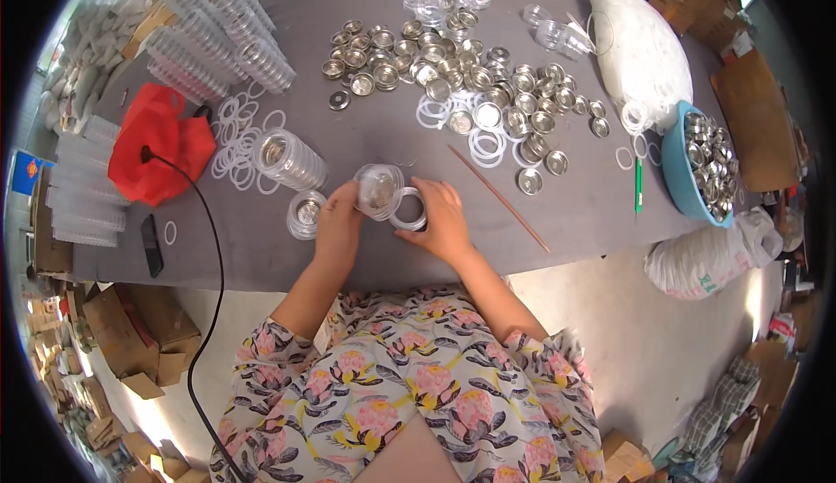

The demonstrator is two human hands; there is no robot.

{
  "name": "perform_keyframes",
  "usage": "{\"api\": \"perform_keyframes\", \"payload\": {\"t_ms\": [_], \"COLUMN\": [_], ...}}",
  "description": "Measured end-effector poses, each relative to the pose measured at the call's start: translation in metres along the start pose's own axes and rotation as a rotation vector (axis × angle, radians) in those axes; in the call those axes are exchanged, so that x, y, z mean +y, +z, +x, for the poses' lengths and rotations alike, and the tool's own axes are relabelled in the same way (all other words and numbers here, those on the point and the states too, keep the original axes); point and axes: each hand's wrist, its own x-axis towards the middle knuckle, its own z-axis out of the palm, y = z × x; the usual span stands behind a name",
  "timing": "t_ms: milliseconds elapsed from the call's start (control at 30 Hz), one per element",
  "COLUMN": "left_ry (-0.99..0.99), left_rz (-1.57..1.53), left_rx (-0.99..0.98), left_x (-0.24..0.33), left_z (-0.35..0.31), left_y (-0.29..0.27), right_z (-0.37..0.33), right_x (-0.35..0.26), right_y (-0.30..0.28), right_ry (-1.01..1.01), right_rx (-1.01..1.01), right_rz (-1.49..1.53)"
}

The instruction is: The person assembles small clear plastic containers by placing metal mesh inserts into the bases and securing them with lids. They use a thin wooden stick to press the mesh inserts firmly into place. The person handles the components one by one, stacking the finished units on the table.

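Note:
My left hand is closed at the left side of a clear round plastic case with something silvery inside, slightly blurred. My right hand curls its thumb and fingers round a white ring, which touches or nearly touches the case. Left of my left hand stands a short stack of clear round cases with metal inside. Behind it leans a taller stack of similar cases. A brown stick lies to the right of my right hand.
Silver metal cups spread across the table's far middle. Loose white rings lie by a red cloth. Clear cases stand in stacks at far left. A blue basin of metal cups sits right, near a white bag. A black cable crosses the left side.

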Motion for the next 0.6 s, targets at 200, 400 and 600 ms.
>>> {"api": "perform_keyframes", "payload": {"t_ms": [200,400,600], "left_ry": [-0.11,0.177,0.593], "left_rz": [-0.666,-0.615,0.587], "left_rx": [-0.127,-0.09,0.464], "left_x": [0.045,0.095,0.119], "left_z": [-0.002,-0.002,0.007], "left_y": [-0.023,-0.043,-0.057], "right_z": [-0.001,-0.001,-0.002], "right_x": [-0.006,-0.006,-0.004], "right_y": [-0.004,-0.002,0.0], "right_ry": [-0.022,-0.04,-0.065], "right_rx": [0.013,0.025,0.045], "right_rz": [-0.029,-0.036,-0.05]}}
